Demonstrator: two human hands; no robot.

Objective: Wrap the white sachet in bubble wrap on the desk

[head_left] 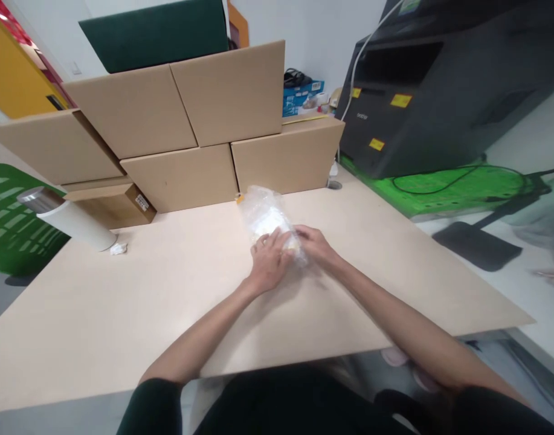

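A crinkled clear plastic package [264, 211], perhaps bubble wrap, lies on the table in front of the boxes. Something whitish shows through it, too blurred to name, and a small orange-yellow bit sits at its far left corner. My left hand [270, 261] lies over the near left part, fingers bent onto the plastic and thumb toward the right. At the right edge, my right hand [313, 243] pinches the plastic, its fingertips partly hidden. The near end of the package is smeared by motion between both hands.
Stacked cardboard boxes [181, 178] line the table's [168, 290] back edge. To the left are a white bottle [77, 225] with a metal cap and a crumpled white scrap [118, 248]. A dark printer [394, 115] and a black stand base [478, 246] are at right.
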